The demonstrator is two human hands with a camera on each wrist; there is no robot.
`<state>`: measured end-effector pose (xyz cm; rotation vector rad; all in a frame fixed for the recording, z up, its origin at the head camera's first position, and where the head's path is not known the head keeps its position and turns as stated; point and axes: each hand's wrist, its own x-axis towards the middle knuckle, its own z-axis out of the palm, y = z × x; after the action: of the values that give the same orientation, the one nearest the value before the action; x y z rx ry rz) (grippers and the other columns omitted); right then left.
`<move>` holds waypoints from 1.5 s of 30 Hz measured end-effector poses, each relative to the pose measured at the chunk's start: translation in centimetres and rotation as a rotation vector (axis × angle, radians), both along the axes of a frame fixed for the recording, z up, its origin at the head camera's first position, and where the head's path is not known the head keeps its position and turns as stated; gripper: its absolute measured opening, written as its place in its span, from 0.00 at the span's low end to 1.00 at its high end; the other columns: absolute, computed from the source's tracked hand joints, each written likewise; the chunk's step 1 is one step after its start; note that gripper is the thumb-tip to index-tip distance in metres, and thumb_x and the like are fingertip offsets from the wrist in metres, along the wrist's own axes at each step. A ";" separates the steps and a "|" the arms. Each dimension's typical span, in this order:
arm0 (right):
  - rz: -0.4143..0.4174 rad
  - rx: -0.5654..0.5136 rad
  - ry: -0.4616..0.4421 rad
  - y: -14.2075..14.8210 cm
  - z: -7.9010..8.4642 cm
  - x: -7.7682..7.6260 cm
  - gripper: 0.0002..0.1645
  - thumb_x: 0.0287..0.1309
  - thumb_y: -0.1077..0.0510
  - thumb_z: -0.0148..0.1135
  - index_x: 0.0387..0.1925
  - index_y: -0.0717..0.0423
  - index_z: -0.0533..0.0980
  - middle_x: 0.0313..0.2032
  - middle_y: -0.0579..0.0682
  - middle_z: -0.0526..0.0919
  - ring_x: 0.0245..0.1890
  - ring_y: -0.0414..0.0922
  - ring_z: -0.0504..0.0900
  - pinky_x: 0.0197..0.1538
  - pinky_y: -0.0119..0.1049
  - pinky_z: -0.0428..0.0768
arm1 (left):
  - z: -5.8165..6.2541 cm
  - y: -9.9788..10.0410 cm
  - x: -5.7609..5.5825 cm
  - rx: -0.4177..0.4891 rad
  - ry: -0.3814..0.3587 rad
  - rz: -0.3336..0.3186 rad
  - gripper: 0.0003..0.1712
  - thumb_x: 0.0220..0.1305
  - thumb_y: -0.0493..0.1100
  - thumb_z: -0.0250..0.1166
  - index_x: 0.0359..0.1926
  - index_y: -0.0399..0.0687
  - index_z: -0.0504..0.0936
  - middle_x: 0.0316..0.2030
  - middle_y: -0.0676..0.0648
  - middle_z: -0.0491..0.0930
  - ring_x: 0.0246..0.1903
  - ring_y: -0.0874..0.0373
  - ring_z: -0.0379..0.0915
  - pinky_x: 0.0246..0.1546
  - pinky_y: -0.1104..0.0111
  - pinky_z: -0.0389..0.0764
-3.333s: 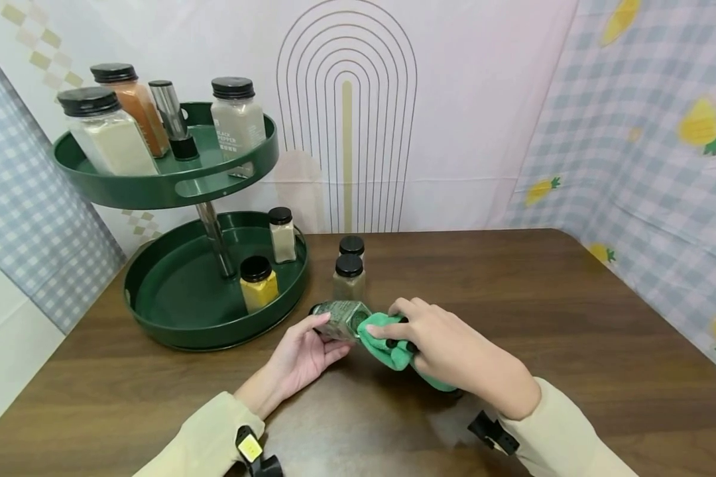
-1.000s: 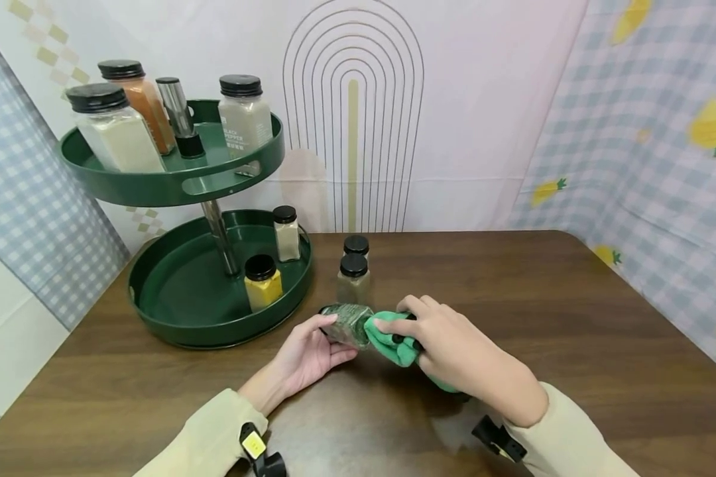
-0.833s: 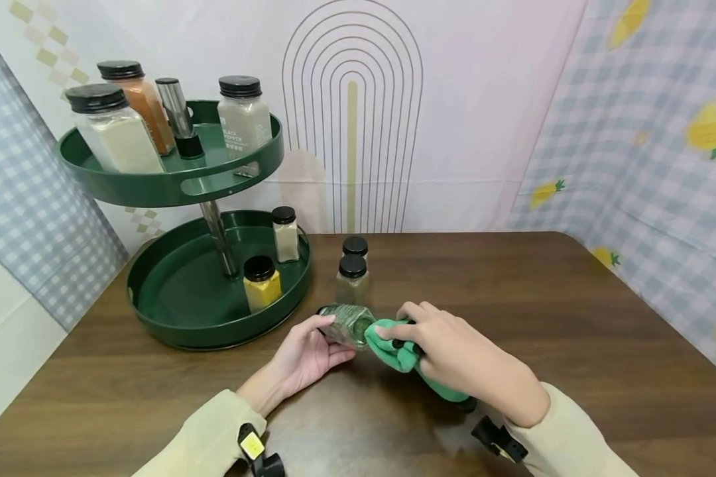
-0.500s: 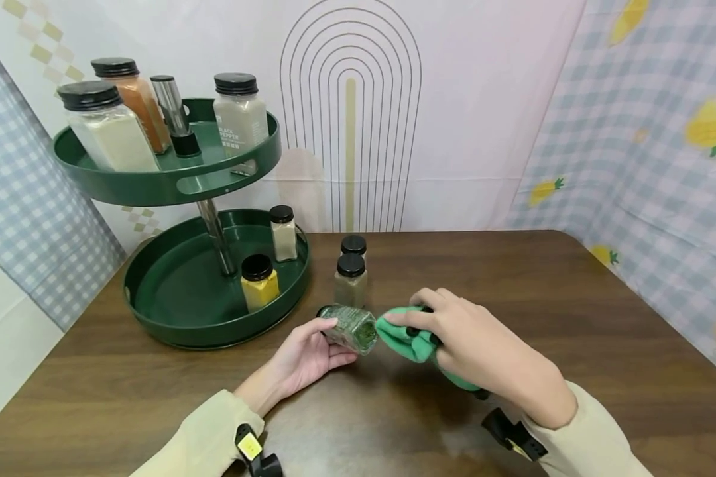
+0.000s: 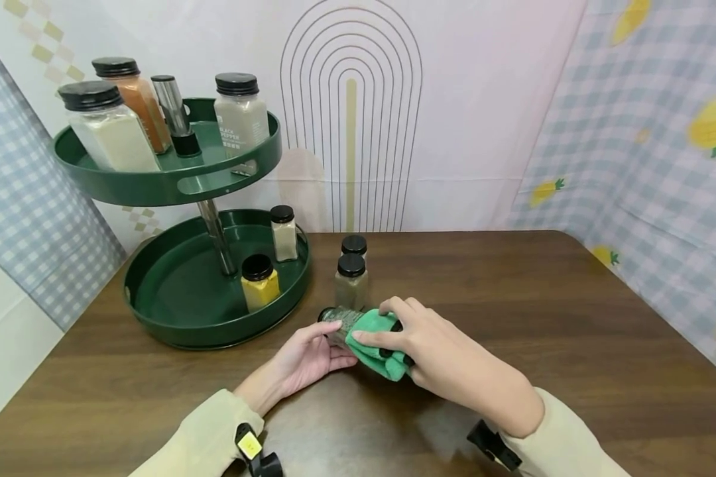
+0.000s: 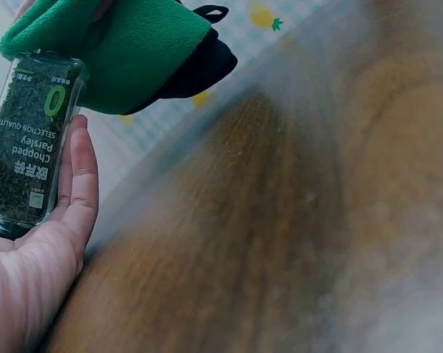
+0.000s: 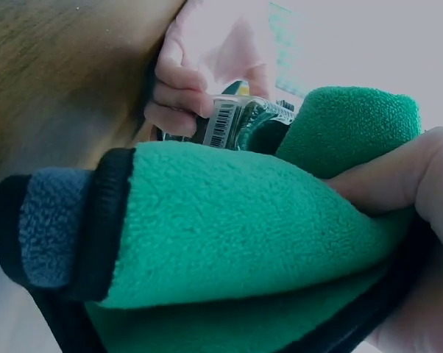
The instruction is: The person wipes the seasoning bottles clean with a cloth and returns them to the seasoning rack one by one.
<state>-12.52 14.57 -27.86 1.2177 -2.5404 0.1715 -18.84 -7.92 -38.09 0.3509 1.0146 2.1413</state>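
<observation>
My left hand [image 5: 310,351] holds a small clear spice jar [image 6: 30,140] between thumb and fingers, tipped on its side over the table. Its label reads Chopped Parsley, and dark green flakes show through the glass. In the head view the jar's black lid points left, away from the cloth. My right hand [image 5: 432,348] grips a bunched green cloth [image 7: 214,220] with black edging and a grey patch. The cloth lies over the jar's base end and hides it in the head view. Both hands are above the middle of the table.
Two black-capped jars [image 5: 351,285] stand just behind the hands. At left rises a two-tier green rack [image 5: 173,189]; its top tier bears large jars [image 5: 241,122] and a metal cylinder [image 5: 170,109]. Below are a yellow-filled jar [image 5: 259,285] and a pale one [image 5: 284,235].
The green cloth drew back to the right off the jar's base half a second ago. Now my right hand has brought it back left over that end. My left hand stays nearly still.
</observation>
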 end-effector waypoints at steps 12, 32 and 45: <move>0.042 0.037 -0.079 0.2 0.0 -0.1 0.44 0.38 0.78 0.57 0.53 0.32 0.76 0.44 0.48 0.73 0.38 0.42 0.70 0.36 0.33 0.73 | 0.0 -0.3 -0.1 0.031 -0.054 0.043 0.17 0.71 0.47 0.38 0.49 0.42 0.67 0.39 0.46 0.78 0.40 0.55 0.76 0.47 0.66 0.75; -0.416 -0.086 -0.126 0.8 0.8 -0.7 0.33 0.45 0.70 0.55 0.57 0.57 0.72 0.43 0.53 0.79 0.30 0.46 0.77 0.28 0.39 0.74 | 0.2 -0.5 0.1 0.071 -0.144 0.106 0.23 0.69 0.41 0.46 0.61 0.43 0.51 0.48 0.43 0.76 0.51 0.52 0.73 0.54 0.64 0.73; -0.130 -0.132 -0.060 -1.6 -1.8 -0.1 0.49 0.39 0.73 0.60 0.66 0.45 0.62 0.59 0.54 0.74 0.45 0.49 0.82 0.34 0.38 0.78 | 0.3 -0.6 -0.1 0.149 -0.164 0.302 0.14 0.71 0.53 0.45 0.53 0.56 0.59 0.51 0.47 0.69 0.48 0.57 0.73 0.51 0.65 0.76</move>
<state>-12.58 12.96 -29.71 1.0097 -2.6027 0.3444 -18.92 -8.54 -37.80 0.0927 0.8594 2.4788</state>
